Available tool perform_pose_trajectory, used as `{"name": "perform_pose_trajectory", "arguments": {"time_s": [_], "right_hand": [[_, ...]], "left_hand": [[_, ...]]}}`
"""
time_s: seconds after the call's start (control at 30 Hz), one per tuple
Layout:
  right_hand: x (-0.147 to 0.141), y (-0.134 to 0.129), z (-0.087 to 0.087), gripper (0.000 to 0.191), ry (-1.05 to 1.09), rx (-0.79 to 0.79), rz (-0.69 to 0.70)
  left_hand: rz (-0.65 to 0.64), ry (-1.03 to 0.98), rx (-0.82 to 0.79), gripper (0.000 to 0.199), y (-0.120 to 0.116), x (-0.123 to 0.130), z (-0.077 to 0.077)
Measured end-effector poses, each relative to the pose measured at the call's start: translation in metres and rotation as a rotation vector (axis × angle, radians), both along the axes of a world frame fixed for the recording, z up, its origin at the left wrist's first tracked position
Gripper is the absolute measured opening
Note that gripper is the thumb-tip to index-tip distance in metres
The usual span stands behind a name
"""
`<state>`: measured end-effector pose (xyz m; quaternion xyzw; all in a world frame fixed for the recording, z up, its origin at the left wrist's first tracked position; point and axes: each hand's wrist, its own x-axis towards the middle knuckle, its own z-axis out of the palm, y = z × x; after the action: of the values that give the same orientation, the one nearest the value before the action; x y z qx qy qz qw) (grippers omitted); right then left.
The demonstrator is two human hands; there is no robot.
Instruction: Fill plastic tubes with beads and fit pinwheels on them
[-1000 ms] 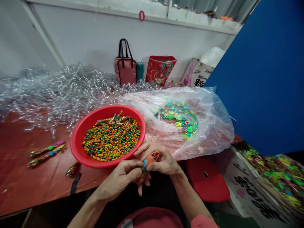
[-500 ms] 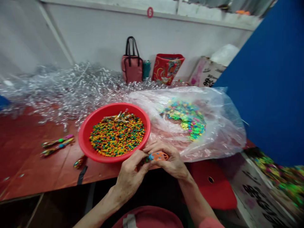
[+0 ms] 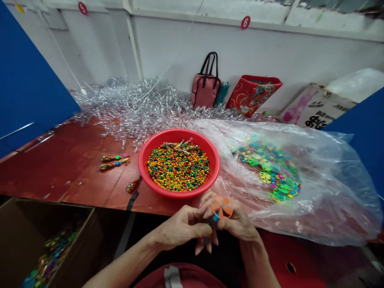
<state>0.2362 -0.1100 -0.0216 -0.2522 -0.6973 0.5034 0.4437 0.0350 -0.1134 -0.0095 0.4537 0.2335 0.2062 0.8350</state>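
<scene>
Together, both hands grip a small toy fan with a round orange blade wheel and a blue cap, just in front of the bowl. My left hand is closed on its lower part, thumb on top; that part is mostly hidden by fingers. Around the blue cap, my right hand is closed, with the orange wheel facing up. Behind them, a red bowl holds many small coloured candy balls. Several clear tubes lie on the balls, at the back.
Filled tubes with coloured tops and another filled tube lie left of the bowl. Clear tubes pile along the wall. A plastic bag of coloured fan tops spreads at right. A cardboard box stands lower left.
My view has swung left, bringing the cardboard box and left blue panel into sight. The fan has turned, so its orange wheel now faces me more fully. Both hands still hold it.
</scene>
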Motion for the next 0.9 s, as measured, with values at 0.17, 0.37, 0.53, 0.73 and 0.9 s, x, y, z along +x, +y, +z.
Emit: {"name": "perform_pose_trajectory", "arguments": {"time_s": [0.17,0.37,0.53,0.73,0.9], "right_hand": [[-0.019,0.001,-0.008,0.024,0.003,0.038,-0.128],[-0.038,-0.004,0.004,0.026,-0.14,0.05,-0.125],[0.009,0.006,0.013,0.037,-0.361,0.172,-0.25],[0.189,0.044,-0.048,0.03,-0.985,0.364,-0.934],[0.29,0.051,-0.106,0.033,-1.458,0.416,-1.093]], "left_hand": [[0.228,0.149,0.172,0.042,-0.001,-0.015,-0.013],[0.44,0.33,0.429,0.035,-0.013,-0.042,-0.011],[0.728,0.509,0.678,0.027,0.002,-0.097,0.0],[1.057,1.075,1.16,0.046,0.076,-0.182,0.008],[0.72,1.117,1.446,0.044,0.133,-0.142,0.012]]}}
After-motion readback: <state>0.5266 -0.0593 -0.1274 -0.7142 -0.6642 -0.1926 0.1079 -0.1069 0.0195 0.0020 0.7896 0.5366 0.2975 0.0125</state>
